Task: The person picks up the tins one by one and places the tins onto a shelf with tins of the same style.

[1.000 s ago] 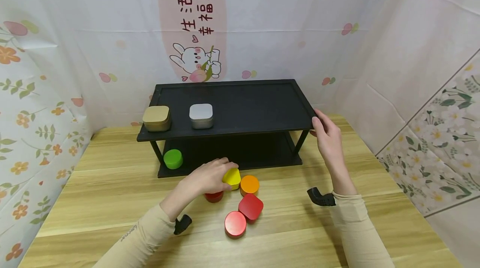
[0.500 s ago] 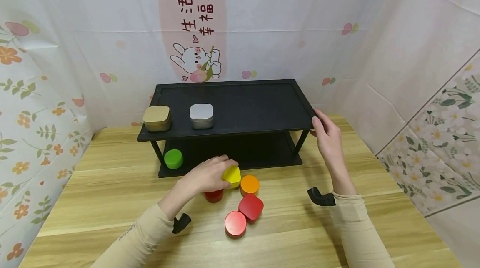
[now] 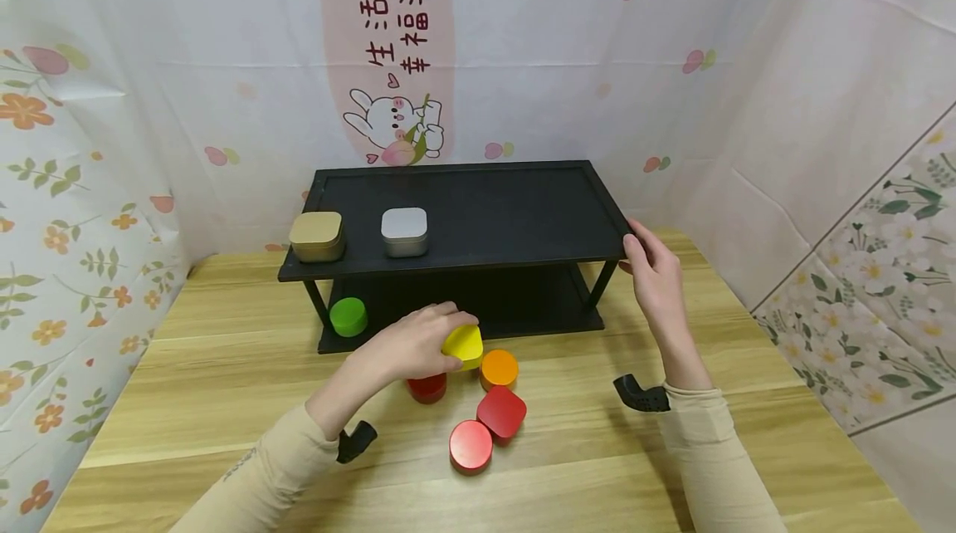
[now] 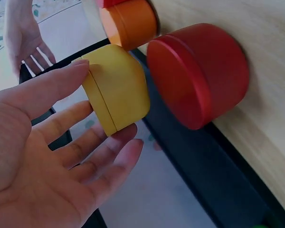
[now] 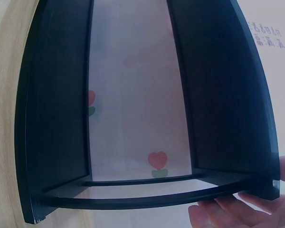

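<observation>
My left hand pinches a yellow square tin with rounded corners, just in front of the black two-tier shelf. In the left wrist view, the thumb lies on the lid side of the yellow tin and the fingertips on another side. Close by stand a dark red round tin and an orange round tin. At the shelf's front right corner my right hand grips the upper board, thumb above and fingers beneath; the right wrist view shows those fingers by the board's end.
A red square tin and a red round tin stand nearer on the wooden table. On the upper board are a gold tin and a silver tin. A green round tin sits on the lower board's left.
My left hand and the yellow tin have risen slightly toward the shelf. The right hand keeps its grip on the shelf corner. The head view has shifted a little.
</observation>
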Tool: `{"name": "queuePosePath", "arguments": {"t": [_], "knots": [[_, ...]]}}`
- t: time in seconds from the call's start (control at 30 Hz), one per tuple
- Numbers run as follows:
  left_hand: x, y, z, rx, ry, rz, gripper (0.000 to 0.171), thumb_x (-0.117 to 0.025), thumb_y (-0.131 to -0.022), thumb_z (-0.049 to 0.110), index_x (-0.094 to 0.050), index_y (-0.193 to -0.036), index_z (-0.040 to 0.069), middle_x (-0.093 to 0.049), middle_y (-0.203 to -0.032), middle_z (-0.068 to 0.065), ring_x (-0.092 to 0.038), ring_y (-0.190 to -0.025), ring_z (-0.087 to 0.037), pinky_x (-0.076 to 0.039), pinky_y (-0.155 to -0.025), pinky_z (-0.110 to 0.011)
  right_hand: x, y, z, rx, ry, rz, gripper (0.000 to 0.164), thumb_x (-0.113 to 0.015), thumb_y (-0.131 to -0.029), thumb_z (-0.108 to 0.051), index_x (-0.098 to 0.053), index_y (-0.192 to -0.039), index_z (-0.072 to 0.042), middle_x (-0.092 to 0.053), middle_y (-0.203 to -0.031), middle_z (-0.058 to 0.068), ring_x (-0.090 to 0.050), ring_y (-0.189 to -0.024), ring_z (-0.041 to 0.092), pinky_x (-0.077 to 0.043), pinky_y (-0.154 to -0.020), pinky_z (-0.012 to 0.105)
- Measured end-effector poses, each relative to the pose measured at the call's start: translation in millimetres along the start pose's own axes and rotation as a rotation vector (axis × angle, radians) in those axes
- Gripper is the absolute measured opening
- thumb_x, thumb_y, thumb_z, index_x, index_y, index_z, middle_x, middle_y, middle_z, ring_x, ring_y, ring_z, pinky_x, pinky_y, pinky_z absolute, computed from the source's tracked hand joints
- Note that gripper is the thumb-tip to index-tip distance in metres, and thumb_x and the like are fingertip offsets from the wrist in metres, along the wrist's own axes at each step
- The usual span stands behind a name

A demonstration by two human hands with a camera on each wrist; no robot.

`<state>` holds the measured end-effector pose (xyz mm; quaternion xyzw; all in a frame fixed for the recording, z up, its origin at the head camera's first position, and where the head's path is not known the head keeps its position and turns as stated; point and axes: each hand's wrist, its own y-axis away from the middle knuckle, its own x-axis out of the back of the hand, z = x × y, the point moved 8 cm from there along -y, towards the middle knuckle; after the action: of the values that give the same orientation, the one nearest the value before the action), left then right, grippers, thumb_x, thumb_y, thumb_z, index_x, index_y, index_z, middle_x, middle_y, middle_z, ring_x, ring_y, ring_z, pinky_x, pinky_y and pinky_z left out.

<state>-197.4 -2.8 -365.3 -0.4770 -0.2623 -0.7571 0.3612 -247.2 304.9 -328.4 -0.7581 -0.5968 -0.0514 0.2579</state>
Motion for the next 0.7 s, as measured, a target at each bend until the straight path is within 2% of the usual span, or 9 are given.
{"name": "queuePosePath", "arguments": {"t": [0.23,0.47,0.7], "knots": [[11.3,3.3,12.4,-0.045,-0.023,-0.002,0.051,-0.081,-0.084,0.014,-0.065,-0.132,0.011,-0.065,-0.120,-0.012,-0.060,-0.100,-0.025,-0.057,-0.091,-0.041,0.3,0.1,-0.6,0.003,0.001,-0.005,0.055,-0.041,-0.110,-0.040,-0.042,-0.157,-0.011,-0.049,-0.157,0.017,-0.056,-0.135,0.035,-0.049,-0.086,0.004],[21.5,4.8,24.5,-0.068,-0.030,-0.009,0.052,-0.081,-0.084,0.014,-0.065,-0.133,0.011,-0.065,-0.121,-0.011,-0.059,-0.103,-0.025,-0.057,-0.092,-0.040,0.4,0.3,-0.8,-0.004,0.000,-0.010,0.054,-0.041,-0.110,-0.040,-0.042,-0.157,-0.014,-0.049,-0.157,0.017,-0.056,-0.135,0.036,-0.049,-0.086,0.004],[34.9,6.3,38.4,-0.113,-0.070,0.012,0.051,-0.081,-0.084,0.017,-0.065,-0.133,0.011,-0.066,-0.120,-0.010,-0.060,-0.103,-0.023,-0.057,-0.088,-0.036,0.3,0.5,-0.6,-0.005,0.002,-0.008,0.055,-0.042,-0.110,-0.041,-0.043,-0.157,-0.013,-0.050,-0.157,0.016,-0.056,-0.135,0.037,-0.049,-0.086,0.003]]}}
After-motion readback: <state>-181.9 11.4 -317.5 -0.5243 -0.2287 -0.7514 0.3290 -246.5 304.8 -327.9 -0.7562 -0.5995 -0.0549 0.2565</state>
